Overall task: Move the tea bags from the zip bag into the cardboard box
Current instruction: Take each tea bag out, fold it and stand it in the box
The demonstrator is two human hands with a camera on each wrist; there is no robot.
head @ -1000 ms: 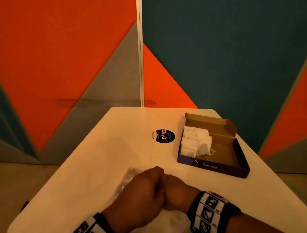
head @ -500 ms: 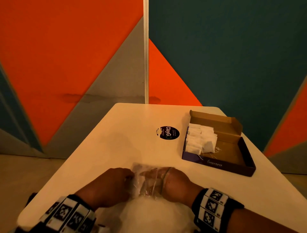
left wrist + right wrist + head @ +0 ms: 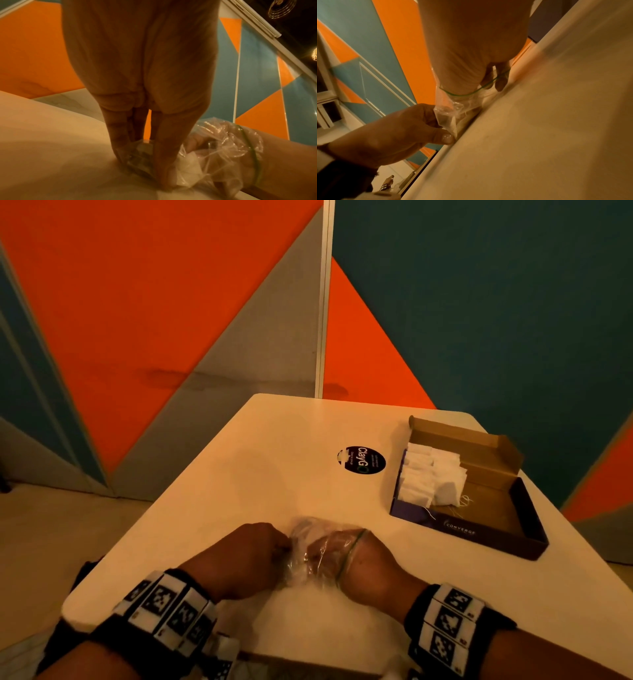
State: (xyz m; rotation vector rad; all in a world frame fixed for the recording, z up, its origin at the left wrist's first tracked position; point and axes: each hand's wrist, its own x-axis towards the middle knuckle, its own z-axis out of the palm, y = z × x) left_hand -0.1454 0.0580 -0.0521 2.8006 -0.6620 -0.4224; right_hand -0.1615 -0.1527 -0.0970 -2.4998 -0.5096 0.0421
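A clear zip bag (image 3: 301,542) with a green zip line lies crumpled on the white table (image 3: 239,474), near its front edge. My left hand (image 3: 275,547) pinches the bag's closed end between thumb and fingers (image 3: 120,142) and holds it against the table. My right hand (image 3: 329,553) is inside the bag, whose mouth circles its knuckles. Through the plastic its fingers curl on a white tea bag (image 3: 187,166). The open cardboard box (image 3: 527,529) stands at the far right, with several white tea bags (image 3: 431,477) stacked in its left half.
A round black sticker (image 3: 361,460) lies on the table left of the box. Orange, grey and teal wall panels stand right behind the table. The table's front edge is just under my wrists, and the floor drops away on the left.
My hands, pressed together a second ago, have drawn apart. The left now pinches the bag's end on the left and the right sits inside the bag.
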